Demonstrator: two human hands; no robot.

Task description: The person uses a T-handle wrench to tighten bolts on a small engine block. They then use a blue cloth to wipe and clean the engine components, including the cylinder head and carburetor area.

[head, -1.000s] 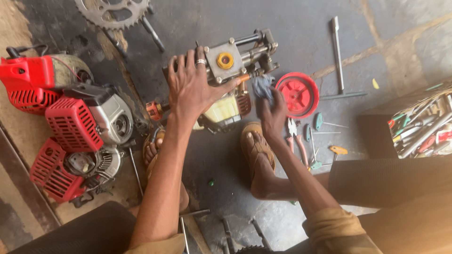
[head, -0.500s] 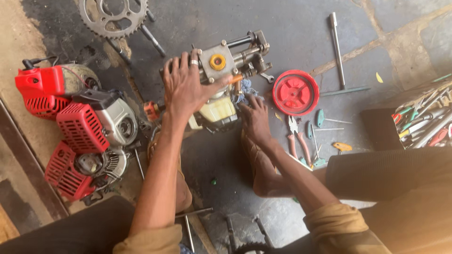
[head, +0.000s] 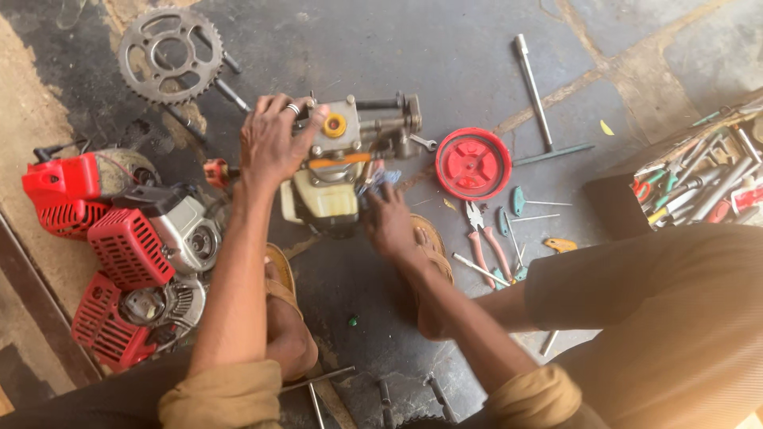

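The engine [head: 346,163] sits on the floor, just left of the red cover [head: 474,163]. The left hand [head: 274,143] lies spread over its top, fingers apart, not clamped. The right hand [head: 387,222] is closed on a blue rag [head: 373,181] at its side. With so light a hold the engine could tip or slide under rubbing. Compared with half a second ago, the right hand sits lower.

The engine [head: 350,171] sits on the floor [head: 445,56] between the hands: the left hand [head: 274,143] lies on its left top, the right hand [head: 389,218] touches its right side. Left of it lie three more engines [head: 135,246]; behind those, a sprocket [head: 171,54]. Right of it lies a round cover [head: 473,163], then pliers [head: 483,238], and farther right a toolbox [head: 699,183], apparently full of tools.
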